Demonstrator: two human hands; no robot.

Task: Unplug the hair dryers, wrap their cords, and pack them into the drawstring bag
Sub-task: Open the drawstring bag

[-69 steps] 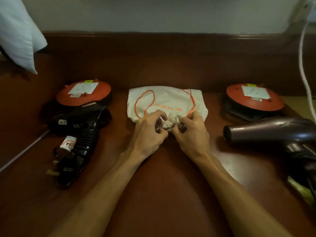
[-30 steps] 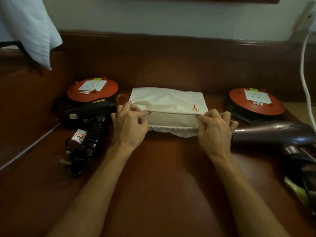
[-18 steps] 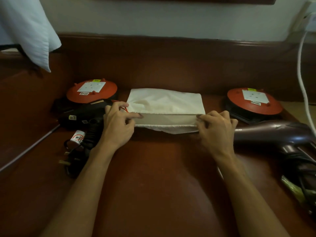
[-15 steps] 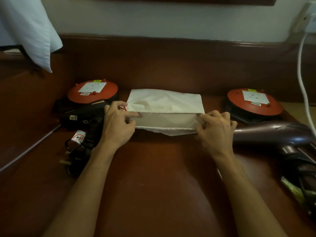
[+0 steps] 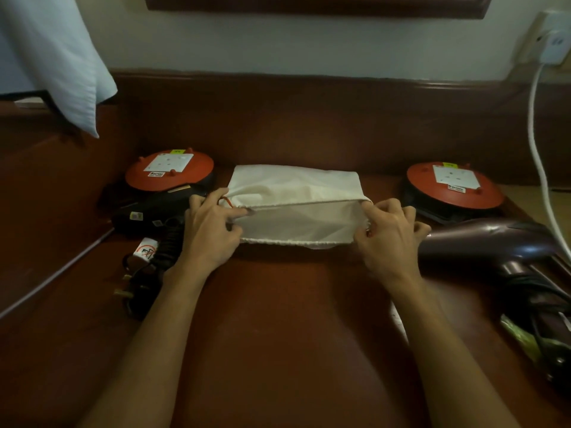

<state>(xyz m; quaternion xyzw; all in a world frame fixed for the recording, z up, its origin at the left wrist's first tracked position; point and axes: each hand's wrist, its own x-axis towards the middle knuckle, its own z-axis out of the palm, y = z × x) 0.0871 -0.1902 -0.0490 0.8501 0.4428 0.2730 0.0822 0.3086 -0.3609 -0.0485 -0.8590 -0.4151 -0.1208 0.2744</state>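
A cream drawstring bag lies at the back middle of the brown surface, its mouth facing me and pulled wide. My left hand pinches the left corner of the mouth, where a bit of orange cord shows. My right hand pinches the right corner. A black hair dryer lies to the left with its coiled cord and plug beside it. A dark purple hair dryer lies to the right, its wrapped cord near the handle.
Two orange-topped cord reels stand at the back, one on the left and one on the right. A white cable hangs from a wall socket at top right. A white cloth hangs at top left.
My hands went from working at the bunched bag mouth in the middle to its two corners and spread it wide. In the last half second the opening has gaped a little more.
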